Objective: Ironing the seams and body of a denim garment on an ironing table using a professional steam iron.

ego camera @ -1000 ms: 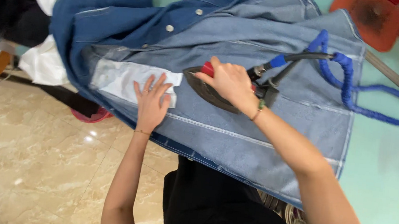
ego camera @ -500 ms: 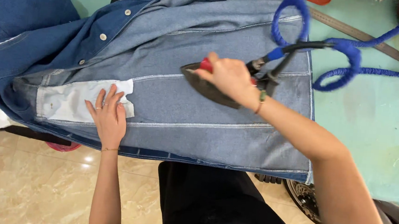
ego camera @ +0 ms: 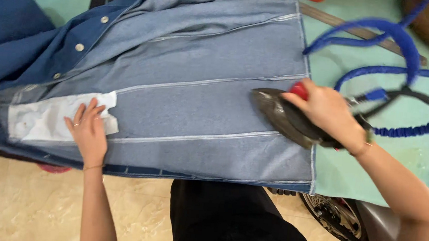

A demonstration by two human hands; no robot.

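Note:
A blue denim jacket (ego camera: pixel 196 88) lies spread inside-out over a green ironing table (ego camera: pixel 373 174). My right hand (ego camera: pixel 325 111) grips the handle of a dark iron (ego camera: pixel 286 118) that rests at the jacket's right hem. A blue coiled hose and cable (ego camera: pixel 381 72) run from the iron across the table. My left hand (ego camera: pixel 89 128) lies flat, fingers spread, on a white pocket lining (ego camera: pixel 41 119) at the jacket's left end.
A long ruler (ego camera: pixel 344 26) lies at the back of the table. Beige tiled floor (ego camera: pixel 14 206) shows below the front edge. A wheel (ego camera: pixel 334 216) sits under the table's right side. More dark blue cloth (ego camera: pixel 8 17) is piled at the far left.
My right hand has slid the iron rightwards along the jacket to its hem. My left hand has stayed pressed on the white lining.

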